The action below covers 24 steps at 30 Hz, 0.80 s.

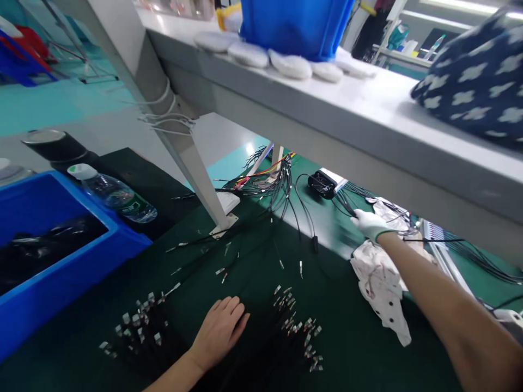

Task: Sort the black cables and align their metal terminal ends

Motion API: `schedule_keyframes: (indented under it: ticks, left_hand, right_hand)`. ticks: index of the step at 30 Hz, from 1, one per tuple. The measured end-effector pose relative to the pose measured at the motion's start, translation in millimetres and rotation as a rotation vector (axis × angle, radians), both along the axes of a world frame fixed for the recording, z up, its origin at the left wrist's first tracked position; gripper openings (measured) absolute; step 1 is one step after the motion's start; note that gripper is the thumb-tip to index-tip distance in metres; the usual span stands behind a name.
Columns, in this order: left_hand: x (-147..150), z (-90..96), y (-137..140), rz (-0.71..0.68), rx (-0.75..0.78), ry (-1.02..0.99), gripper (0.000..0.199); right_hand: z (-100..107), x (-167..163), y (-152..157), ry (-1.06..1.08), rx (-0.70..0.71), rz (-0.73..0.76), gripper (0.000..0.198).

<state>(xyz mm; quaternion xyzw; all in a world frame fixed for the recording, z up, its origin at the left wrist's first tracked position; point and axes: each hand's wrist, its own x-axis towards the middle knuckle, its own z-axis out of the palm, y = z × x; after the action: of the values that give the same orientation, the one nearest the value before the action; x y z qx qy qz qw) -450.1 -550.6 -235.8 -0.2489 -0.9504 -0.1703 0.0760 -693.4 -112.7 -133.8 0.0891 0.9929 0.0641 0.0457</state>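
Observation:
My left hand (220, 329), bare, rests palm down on the dark green mat, its fingers extended and holding nothing. To its left lies a bundle of black cables (141, 326) with light metal ends. A second cable bundle (302, 332) with similar tips is on its right. My right hand (370, 224), in a white glove, reaches under the shelf with its fingers closed round black cables (346, 206). Those cables run from a box with a black fan (322, 184). Just below that hand lies a crumpled white spotted cloth (382, 283).
A grey shelf edge (327, 114) crosses above my right arm, carrying a blue bin (296, 27). Its slanted metal leg (192, 158) stands on the mat. Loose cables (281, 185) spread behind. At left are a blue crate (69, 261) and a plastic bottle (116, 193).

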Motion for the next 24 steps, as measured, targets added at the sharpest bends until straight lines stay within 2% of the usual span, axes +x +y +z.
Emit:
schedule_keyframes:
  ticks: [6,15,18,21,24]
  left_hand:
    - [1,2.0,1,0.009,-0.062,0.017,0.023]
    - [5,11.3,4,0.024,-0.136,0.038,0.026]
    - [3,22.8,9,0.045,-0.093,0.016,0.031]
    - [-15,43.7,36,0.022,-0.048,-0.067,0.036]
    - [-50,58.5,91,-0.129,-0.070,-0.086,0.023]
  right_hand:
    - [-10,18,-33,-0.080,-0.017,0.094,0.040]
    - [-11,91,-63,-0.188,-0.055,0.209,0.037]
    - [-8,118,-69,-0.203,-0.082,0.234,0.038]
    - [-4,138,-72,-0.206,-0.117,0.250,0.041]
    - [0,147,-74,-0.207,-0.141,0.242,0.043]
